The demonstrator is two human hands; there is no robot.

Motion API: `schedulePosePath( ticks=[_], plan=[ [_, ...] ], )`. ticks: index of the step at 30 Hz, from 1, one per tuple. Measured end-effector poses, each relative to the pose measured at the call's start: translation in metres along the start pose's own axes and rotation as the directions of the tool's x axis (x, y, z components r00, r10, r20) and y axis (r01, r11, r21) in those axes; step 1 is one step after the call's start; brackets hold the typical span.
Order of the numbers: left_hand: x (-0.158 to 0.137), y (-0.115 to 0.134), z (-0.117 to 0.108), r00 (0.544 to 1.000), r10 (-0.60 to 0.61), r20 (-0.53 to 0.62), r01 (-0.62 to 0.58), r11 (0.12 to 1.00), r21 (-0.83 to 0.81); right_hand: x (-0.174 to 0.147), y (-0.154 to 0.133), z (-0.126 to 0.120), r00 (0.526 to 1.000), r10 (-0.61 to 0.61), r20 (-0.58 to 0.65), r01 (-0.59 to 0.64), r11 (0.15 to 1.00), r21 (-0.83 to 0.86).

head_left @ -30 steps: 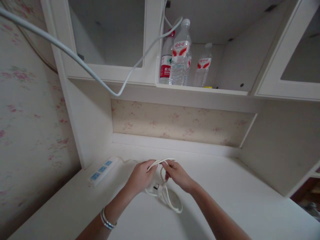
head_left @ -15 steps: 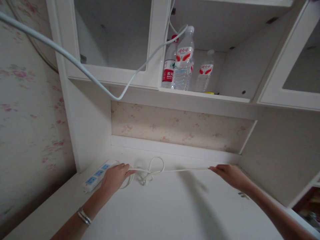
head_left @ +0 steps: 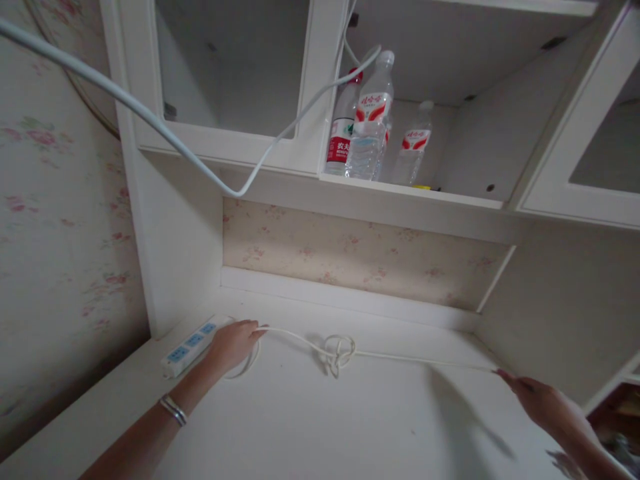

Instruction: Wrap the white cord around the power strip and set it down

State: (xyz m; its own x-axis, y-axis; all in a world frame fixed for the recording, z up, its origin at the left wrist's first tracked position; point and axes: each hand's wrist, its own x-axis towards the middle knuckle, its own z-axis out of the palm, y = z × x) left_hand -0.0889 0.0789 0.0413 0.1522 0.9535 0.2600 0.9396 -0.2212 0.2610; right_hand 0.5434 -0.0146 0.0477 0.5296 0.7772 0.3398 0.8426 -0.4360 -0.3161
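Note:
A thin white cable (head_left: 425, 361) runs across the desk between my two hands. My left hand (head_left: 235, 343), with a bracelet on its wrist, is closed on the cable beside a white power strip (head_left: 190, 347) with blue sockets. Out at the right, my right hand (head_left: 543, 400) pinches the cable, which stretches fairly straight to it. A tangled knot of loops (head_left: 339, 355) sits in the cable between the hands. More cable curves below my left hand; its join to the strip is partly hidden by that hand.
Above the white desktop (head_left: 300, 420) hangs a cabinet with several plastic bottles (head_left: 373, 127) on its open shelf. A thick white cord (head_left: 165, 130) sags across the upper left in front of the cabinet. Side panels and a flowered wall (head_left: 55, 267) bound the desk.
My right hand has moved outward to the right and nearer to me, drawing out more cable. The knot has shifted right with it. My left hand has moved slightly left.

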Motion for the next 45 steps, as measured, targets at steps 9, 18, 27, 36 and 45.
schedulePosePath(
  ticks=[9, 18, 27, 36, 45],
  plan=[
    [-0.006, 0.042, -0.025, 0.973, -0.051, 0.223, 0.221, 0.467, -0.856, -0.029, -0.129, -0.016, 0.989, -0.139, 0.055, 0.127, 0.976, 0.176],
    [-0.018, 0.078, -0.021, 0.944, 0.074, 0.322, 0.302, 0.199, -0.932, -0.093, -0.216, -0.033, 0.717, -0.562, 0.411, 0.189, 0.725, 0.662],
    [-0.013, 0.089, -0.016, 0.935, 0.175, 0.309, 0.263, 0.242, -0.934, -0.121, -0.246, -0.047, 0.651, -0.709, 0.271, 0.649, 0.705, 0.287],
    [0.0, 0.08, -0.007, 0.98, 0.093, 0.176, 0.114, 0.467, -0.877, -0.127, -0.264, -0.042, 0.801, -0.522, 0.292, 0.265, 0.747, 0.61],
    [-0.029, 0.123, -0.023, 0.89, 0.389, 0.238, 0.045, 0.445, -0.894, -0.155, -0.318, -0.033, 0.68, -0.675, 0.288, -0.12, 0.285, 0.951]
  ],
)
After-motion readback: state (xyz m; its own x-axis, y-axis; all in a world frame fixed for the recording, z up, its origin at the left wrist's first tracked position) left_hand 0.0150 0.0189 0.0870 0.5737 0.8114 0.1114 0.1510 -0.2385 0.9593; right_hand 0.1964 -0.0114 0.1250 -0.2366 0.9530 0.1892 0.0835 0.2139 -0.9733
